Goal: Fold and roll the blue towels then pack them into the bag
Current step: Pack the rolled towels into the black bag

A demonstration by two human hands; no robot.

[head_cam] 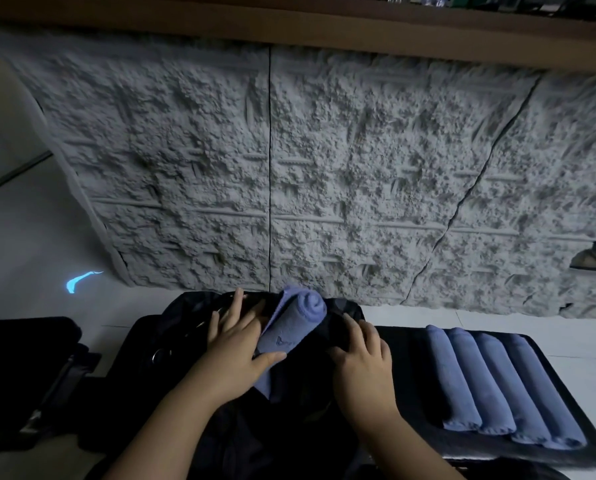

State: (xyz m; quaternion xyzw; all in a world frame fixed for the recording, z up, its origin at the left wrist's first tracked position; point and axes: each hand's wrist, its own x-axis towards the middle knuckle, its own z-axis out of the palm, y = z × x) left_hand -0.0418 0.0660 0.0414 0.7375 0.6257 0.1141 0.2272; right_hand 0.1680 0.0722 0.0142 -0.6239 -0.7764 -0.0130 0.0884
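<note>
left hand (241,344): fingers spread over the left edge of the bag's mouth, thumb hooked under the near end of the rolled towel, so it's cradling and steadying the roll, not a full fist around it

rolled towel (291,323): sits right between the two hands, half into the opening. Long axis runs from the near-left up to the far-right, spiral end pointing up and away, a loose flap hanging off the near end

bag (171,327): black, lying open right in front of the person, pretty dark so I can't see how deep the inside goes

right hand (362,355): pressed on the right lip of the bag, fingers bent over the fabric, looks like it's holding the mouth open. Not touching the roll

which hand's nearer: left, easily, it's already on the towel

next move, my guess: tip the roll down along its own axis into the bag

four rolled towels (497,386): lined up side by side on a dark mat (410,375) off to the right, well apart from the hands, waiting their turn
</note>
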